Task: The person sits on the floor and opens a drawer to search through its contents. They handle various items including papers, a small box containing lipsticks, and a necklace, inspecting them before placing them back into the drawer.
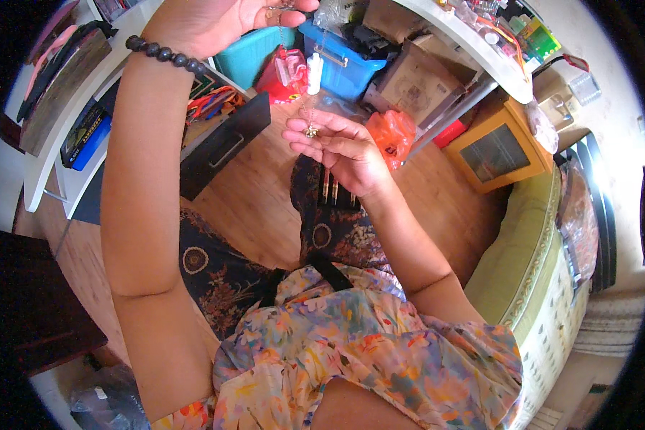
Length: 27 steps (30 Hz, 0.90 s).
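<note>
My left hand (211,25) is raised at the top edge, its fingers curled around a thin chain; part of the hand is cut off by the frame. Lower and to the right, my right hand (344,147) is palm up, with a small gold-coloured pendant (310,132) at its fingertips. A fine chain rises from this pendant, so the two seem to form one necklace. A black bead bracelet (163,54) circles my left wrist. Behind the chain a small white bottle-like thing (313,74) shows. Over my knee lies a dark case with several slim tools (335,192).
A white desk with an open dark drawer (229,147) stands at left. Ahead are a teal bin (247,56), a blue bin (344,66), a cardboard box (416,86) and an orange plastic bag (392,136). An orange cabinet (505,143) and green sofa (516,244) are at right.
</note>
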Motion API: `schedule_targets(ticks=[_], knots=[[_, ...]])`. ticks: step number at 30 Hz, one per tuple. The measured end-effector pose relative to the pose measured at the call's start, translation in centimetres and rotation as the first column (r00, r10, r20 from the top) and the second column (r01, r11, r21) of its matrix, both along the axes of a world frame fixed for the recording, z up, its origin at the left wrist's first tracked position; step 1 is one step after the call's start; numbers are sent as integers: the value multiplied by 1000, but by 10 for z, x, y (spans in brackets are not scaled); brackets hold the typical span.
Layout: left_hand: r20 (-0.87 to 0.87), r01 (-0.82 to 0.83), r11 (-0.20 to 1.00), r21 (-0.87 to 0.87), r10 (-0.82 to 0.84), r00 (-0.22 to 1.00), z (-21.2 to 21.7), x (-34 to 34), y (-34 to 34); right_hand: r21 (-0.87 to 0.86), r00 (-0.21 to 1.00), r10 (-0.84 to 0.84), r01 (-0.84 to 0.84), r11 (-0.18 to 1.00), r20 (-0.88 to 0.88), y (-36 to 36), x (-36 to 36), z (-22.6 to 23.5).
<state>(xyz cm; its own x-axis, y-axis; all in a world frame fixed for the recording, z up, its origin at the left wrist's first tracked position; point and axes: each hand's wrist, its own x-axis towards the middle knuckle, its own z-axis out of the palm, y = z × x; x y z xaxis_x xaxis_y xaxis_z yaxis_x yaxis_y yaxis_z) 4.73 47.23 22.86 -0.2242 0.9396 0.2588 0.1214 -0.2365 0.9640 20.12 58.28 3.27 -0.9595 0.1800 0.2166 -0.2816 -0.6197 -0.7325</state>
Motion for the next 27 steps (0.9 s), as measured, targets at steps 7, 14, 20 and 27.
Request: schedule_targets(ticks=[7,14,20,27], knots=[[96,-30,999,37,27,995,-17,-21,4,-56,999,50,-49,997,14,-3,4,-2],[135,-34,999,16,31,990,-17,-23,1,-54,998,49,-47,997,44,-2,5,-4],[154,-24,999,29,19,988,-22,-28,2,-61,998,54,-52,997,41,-3,5,-7],[118,-142,989,30,138,983,-27,-16,-2,-62,997,39,-35,997,60,-2,6,-6]])
